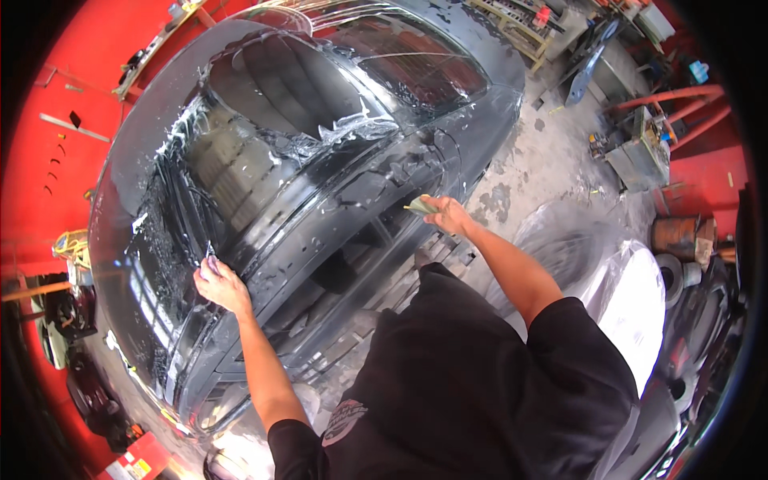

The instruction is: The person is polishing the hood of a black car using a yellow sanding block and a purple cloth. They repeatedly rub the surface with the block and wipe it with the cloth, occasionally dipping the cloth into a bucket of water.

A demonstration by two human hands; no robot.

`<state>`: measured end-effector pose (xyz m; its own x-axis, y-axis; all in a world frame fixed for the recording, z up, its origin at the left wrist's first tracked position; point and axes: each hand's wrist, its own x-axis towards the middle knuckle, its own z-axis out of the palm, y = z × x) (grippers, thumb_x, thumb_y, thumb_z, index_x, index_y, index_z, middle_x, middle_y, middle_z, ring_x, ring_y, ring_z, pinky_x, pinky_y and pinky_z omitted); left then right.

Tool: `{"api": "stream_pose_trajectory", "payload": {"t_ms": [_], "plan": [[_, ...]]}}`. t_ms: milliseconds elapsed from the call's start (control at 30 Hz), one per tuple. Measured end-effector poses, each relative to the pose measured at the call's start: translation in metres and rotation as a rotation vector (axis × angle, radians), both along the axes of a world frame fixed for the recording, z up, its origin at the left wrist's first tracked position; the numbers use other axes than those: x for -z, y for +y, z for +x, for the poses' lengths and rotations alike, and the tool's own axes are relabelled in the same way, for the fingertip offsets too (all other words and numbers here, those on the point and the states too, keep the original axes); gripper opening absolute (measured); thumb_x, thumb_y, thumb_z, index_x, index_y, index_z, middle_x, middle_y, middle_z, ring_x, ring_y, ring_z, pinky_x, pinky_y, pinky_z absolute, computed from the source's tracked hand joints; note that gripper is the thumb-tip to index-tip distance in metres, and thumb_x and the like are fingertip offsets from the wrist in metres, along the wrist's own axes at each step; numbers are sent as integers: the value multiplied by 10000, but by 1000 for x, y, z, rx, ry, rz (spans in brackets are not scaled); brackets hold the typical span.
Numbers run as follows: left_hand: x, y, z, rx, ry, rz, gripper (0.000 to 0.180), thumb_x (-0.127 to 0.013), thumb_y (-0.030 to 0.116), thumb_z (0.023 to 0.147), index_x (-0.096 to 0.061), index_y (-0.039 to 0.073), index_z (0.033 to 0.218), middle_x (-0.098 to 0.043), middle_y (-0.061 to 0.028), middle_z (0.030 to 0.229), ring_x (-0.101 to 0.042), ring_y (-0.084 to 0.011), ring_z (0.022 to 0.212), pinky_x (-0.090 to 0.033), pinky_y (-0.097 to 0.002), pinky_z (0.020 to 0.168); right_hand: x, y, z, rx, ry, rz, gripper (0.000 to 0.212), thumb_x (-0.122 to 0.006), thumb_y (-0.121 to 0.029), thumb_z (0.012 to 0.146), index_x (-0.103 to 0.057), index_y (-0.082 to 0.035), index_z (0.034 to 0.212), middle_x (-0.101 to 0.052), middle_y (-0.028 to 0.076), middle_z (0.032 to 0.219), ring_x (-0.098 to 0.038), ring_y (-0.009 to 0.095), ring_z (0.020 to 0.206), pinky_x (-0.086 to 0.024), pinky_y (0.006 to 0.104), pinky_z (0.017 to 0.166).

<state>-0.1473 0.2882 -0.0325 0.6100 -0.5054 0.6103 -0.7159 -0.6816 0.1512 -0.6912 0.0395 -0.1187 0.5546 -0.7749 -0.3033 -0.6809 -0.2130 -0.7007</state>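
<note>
A dark grey car (120, 164) with a dull, patchy surface fills the left and middle, its windows wet-looking and streaked with white. Wrinkled dark plastic film (180, 200) bunches over the front glass. At the lower end of these wrinkles is my left hand (222, 288), fingers closed around something small and pale that I cannot make out. My right hand (450, 216) pinches a folded greenish-yellow sheet (419, 206), like sandpaper, beside the open door gap of the car. Whether the sheet touches the body I cannot tell.
Clear plastic sheeting (552, 240) lies over something round at my right. Beyond it stand a metal box (642, 152), red tubing (680, 104) and a rusty drum (676, 238). Wooden shelving (512, 32) is at the far right. A red wall (48, 184) runs along the left.
</note>
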Motion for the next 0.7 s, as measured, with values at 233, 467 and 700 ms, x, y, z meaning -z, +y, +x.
{"api": "stream_pose_trajectory", "payload": {"t_ms": [233, 467, 700], "plan": [[12, 13, -1, 160, -63, -89, 304, -646, 283, 1090, -695, 53, 1284, -605, -268, 1359, -553, -450, 1275, -441, -547, 1067, 16, 110, -31, 193, 162, 18, 697, -832, -308, 859, -658, -79, 1494, -733, 255, 1332, -718, 383, 1233, -548, 429, 1048], [-7, 42, 20, 449, 164, -81, 275, -740, 190, 1026, -723, 121, 1292, -634, -252, 1289, -587, -454, 1186, -470, -535, 1039, 73, 239, -150, 410, 346, 186, 720, -845, -317, 807, -681, -92, 1472, -720, 259, 1376, -697, 381, 1292, -542, 445, 1087], [-36, 123, -2, 306, 263, -224, 390, -752, 157, 1009, -680, 98, 1388, -591, -245, 1355, -575, -436, 1233, -492, -516, 1048, 59, 252, -163, 406, 340, 220, 692, -824, -225, 847, -653, -37, 1490, -694, 300, 1401, -667, 410, 1344, -519, 439, 1119]]}}
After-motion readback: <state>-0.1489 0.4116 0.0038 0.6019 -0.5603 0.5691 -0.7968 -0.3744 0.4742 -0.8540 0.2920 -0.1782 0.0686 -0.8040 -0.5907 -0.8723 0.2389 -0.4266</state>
